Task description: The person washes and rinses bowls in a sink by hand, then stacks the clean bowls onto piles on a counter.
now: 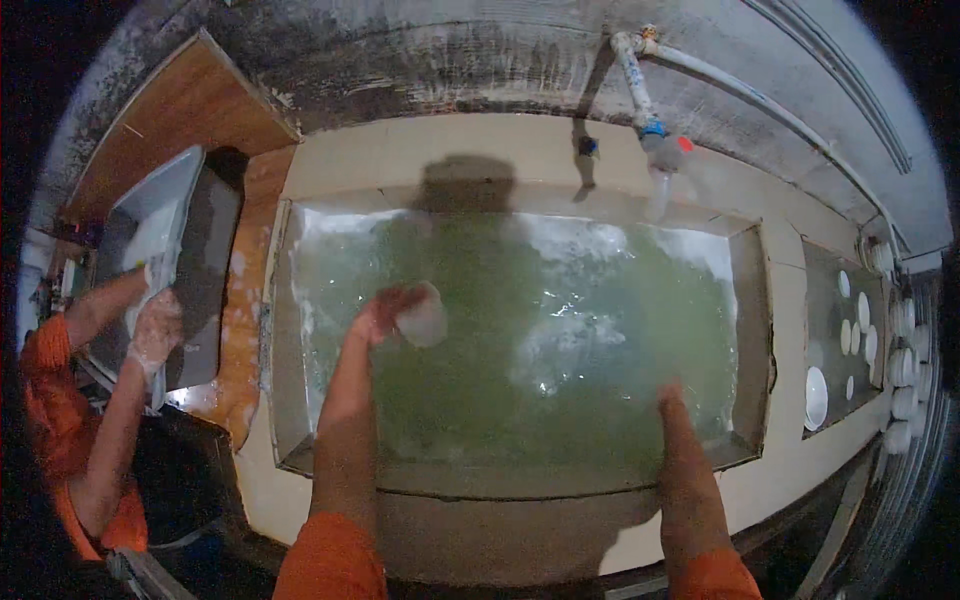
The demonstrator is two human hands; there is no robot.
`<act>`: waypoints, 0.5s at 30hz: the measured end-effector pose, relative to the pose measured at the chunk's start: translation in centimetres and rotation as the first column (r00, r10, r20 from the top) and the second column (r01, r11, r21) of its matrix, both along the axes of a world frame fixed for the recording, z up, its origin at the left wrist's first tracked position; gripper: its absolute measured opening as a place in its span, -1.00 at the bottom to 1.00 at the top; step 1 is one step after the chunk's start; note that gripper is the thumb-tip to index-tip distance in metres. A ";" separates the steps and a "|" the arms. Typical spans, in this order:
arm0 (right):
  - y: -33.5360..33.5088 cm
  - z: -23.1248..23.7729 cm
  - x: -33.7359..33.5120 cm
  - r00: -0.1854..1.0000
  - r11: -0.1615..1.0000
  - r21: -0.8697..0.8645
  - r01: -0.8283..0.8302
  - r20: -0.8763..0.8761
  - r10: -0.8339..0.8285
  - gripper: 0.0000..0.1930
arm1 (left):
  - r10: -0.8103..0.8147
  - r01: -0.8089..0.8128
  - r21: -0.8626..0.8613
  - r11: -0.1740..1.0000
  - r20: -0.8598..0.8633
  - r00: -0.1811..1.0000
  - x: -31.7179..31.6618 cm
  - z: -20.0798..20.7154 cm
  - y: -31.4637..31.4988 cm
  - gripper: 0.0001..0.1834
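A wide rectangular basin (750, 350) of cloudy green water with patches of white foam lies before me. Over its left part, my left hand (385, 308) is closed on the edge of a pale round dish (424, 316), which looks like a small plate or bowl; blur hides its exact form. My right hand (672, 388) reaches down into the water at the right side. Its fingers are under the surface and do not show, nor does anything they may touch.
At left, a person in orange grips a grey plastic bin (208, 240) beside a wooden board (165, 120). A pipe with a tap (652, 135) hangs over the far rim. To the right, several white dishes (816, 398) lie in a smaller basin, with stacked white dishes (905, 365) beyond.
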State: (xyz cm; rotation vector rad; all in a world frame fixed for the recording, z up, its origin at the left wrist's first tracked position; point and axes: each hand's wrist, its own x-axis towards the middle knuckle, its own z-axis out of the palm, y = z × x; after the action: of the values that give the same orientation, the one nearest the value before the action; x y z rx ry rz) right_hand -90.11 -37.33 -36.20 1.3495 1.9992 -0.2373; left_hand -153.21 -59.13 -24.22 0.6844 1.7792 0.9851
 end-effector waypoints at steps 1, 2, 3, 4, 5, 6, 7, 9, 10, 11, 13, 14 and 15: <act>-0.9 1.6 -1.4 0.999 0.999 -0.018 0.032 -0.017 -0.032 -0.53 | -0.438 0.349 -0.291 0.891 -0.344 0.830 0.3 -0.7 0.5 -0.42; -2.0 3.1 -2.1 0.996 0.996 -0.035 0.082 -0.018 -0.083 -0.51 | -0.461 0.380 -0.280 0.882 -0.337 0.821 1.7 -1.2 1.4 -0.42; -2.4 4.8 -2.6 0.996 0.989 -0.136 0.053 0.076 -0.042 -0.58 | -0.526 0.428 -0.322 0.845 -0.356 0.772 4.9 -2.2 2.7 -0.40; -3.3 6.0 -3.5 0.987 0.967 -0.251 0.034 0.159 0.007 -0.65 | -0.579 0.453 -0.374 0.809 -0.376 0.723 7.3 -3.0 2.8 -0.37; -4.4 6.1 -5.2 0.984 0.973 -0.182 0.145 0.132 -0.122 -0.60 | -0.483 0.359 -0.332 0.872 -0.473 0.737 6.1 -6.5 1.6 -0.38; -8.7 11.8 -18.1 0.992 0.952 -0.304 0.040 -0.103 -0.075 -0.68 | -0.338 0.093 -0.391 0.916 -0.625 0.704 -2.6 -5.4 -9.7 -0.39; -8.1 7.3 -8.2 0.955 0.946 -0.194 0.259 -0.092 -0.281 -0.68 | -0.553 0.335 -0.458 0.824 -0.514 0.656 7.2 -9.5 -1.3 -0.40; -12.1 10.6 -15.8 0.987 0.933 -0.351 0.079 -0.102 -0.122 -0.67 | -0.741 0.382 -0.636 0.671 -0.565 0.362 9.4 -9.5 -7.0 -0.38; -10.7 5.9 -9.2 0.960 0.958 -0.239 0.157 -0.191 -0.205 -0.68 | -0.745 0.471 -0.583 0.662 -0.582 0.327 16.3 -10.3 -2.0 -0.42; -8.8 3.0 0.3 0.933 0.967 -0.101 0.234 -0.258 -0.253 -0.69 | -0.732 0.556 -0.489 0.672 -0.554 0.397 25.1 -9.5 3.5 -0.45; -12.0 3.3 -6.2 0.880 0.974 -0.137 0.180 -0.421 -0.222 -0.71 | -0.709 0.451 -0.551 0.702 -0.476 0.521 26.3 -9.4 1.2 -0.52; -12.9 5.5 -10.3 0.819 0.984 -0.146 0.100 -0.550 -0.165 -0.74 | -0.658 0.394 -0.550 0.736 -0.449 0.604 26.2 -9.2 0.2 -0.55; -14.4 9.2 -14.8 0.797 0.989 -0.125 -0.084 -0.604 -0.009 -0.76 | -0.576 0.298 -0.556 0.776 -0.432 0.694 23.7 -8.7 -1.5 -0.58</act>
State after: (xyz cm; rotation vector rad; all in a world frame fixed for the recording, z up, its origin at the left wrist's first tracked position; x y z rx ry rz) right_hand -104.90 -51.69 -26.97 1.2304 2.4616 -0.8787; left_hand -129.50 -60.62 -32.92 1.1378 2.1033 -0.0231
